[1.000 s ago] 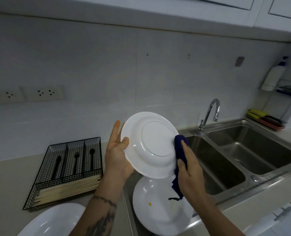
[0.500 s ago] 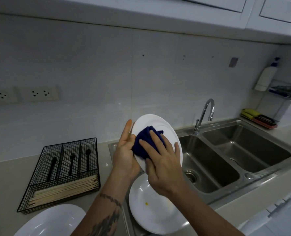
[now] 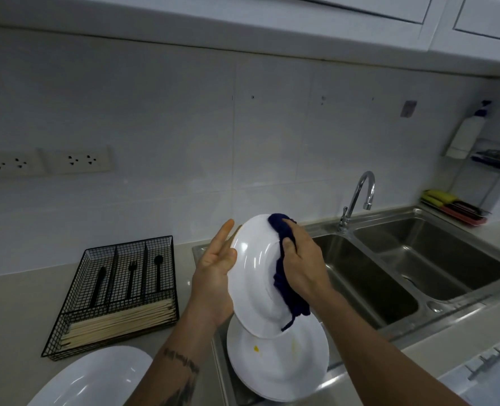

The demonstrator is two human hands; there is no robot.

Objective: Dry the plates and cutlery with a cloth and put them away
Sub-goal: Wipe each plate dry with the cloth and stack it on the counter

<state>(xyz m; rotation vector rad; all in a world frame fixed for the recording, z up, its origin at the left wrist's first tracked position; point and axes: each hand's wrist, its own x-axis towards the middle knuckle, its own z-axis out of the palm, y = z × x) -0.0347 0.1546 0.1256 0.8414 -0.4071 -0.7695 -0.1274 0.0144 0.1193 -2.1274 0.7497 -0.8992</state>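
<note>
I hold a white plate [image 3: 254,276] tilted upright above the draining board. My left hand [image 3: 215,271] supports its left rim, thumb on the front and fingers straight behind it. My right hand [image 3: 301,262] grips a dark blue cloth [image 3: 283,273] and presses it against the plate's right side; a loose end of cloth hangs below. Under the plate lies a stack of white plates [image 3: 278,364] with small yellow spots on the top one. A black wire cutlery tray [image 3: 117,291] on the left holds black cutlery and pale chopsticks.
Another white plate [image 3: 93,379] lies on the counter at the bottom left. A steel double sink [image 3: 418,271] with a tap [image 3: 357,197] is to the right. Sponges [image 3: 450,205] and a soap bottle [image 3: 468,130] stand at the far right. Wall sockets [image 3: 76,161] are on the left.
The plate was turned from back to front. My right hand moved the cloth from the plate's right edge to its middle, then to the upper right of the front face.
</note>
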